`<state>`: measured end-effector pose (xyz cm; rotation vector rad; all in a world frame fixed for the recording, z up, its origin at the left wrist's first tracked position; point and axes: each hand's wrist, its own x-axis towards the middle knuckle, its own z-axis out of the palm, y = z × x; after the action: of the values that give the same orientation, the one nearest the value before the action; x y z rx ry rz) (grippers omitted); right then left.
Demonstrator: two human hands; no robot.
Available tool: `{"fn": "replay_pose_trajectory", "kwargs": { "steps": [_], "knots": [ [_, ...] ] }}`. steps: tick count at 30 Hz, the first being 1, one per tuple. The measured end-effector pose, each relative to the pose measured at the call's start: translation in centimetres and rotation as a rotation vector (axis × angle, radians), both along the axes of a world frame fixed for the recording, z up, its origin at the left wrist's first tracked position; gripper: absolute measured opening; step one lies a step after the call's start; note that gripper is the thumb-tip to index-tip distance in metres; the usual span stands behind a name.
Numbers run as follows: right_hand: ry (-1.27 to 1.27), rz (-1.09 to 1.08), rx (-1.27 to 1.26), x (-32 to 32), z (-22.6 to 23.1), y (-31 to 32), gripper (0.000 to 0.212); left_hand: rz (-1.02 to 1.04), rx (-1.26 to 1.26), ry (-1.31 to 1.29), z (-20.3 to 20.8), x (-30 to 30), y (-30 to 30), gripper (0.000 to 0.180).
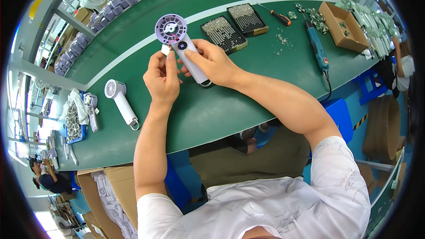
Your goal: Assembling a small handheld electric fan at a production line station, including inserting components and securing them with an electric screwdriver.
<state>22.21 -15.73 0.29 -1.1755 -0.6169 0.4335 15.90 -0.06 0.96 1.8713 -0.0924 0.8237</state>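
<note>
A lavender handheld fan (191, 59) is held over the green table with its round head up and its lower end toward me. My right hand (217, 63) wraps its handle from the right, thumb on the front near a dark round button. The fan's head is open in front, with a white hub and thin reddish wires showing. At the left of the fan, just below the head, my left hand (162, 79) is pinched on a small white piece (165, 49) beside the wires. Whether that piece is joined to the wires I cannot tell.
A second handheld fan (120, 102) lies left. Two black screw trays (241, 46) stand beyond my right hand, with a screwdriver (280, 18), loose screws, a teal electric screwdriver (317, 46) and a cardboard box (349, 40) rightward. A blue tray of metal rings (76, 124) sits far left.
</note>
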Motion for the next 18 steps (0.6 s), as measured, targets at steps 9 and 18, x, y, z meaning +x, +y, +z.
{"fn": "replay_pose_trajectory", "kwargs": {
  "steps": [9,18],
  "knots": [
    [0.033,0.004,0.022,-0.3,0.4,0.1,0.036,-0.040,0.006,-0.021,-0.7,0.2,0.8,0.024],
    [0.037,0.001,0.048,-0.1,-0.1,0.2,0.035,-0.031,0.000,-0.036,-1.0,0.6,0.9,0.017]
  ]
}}
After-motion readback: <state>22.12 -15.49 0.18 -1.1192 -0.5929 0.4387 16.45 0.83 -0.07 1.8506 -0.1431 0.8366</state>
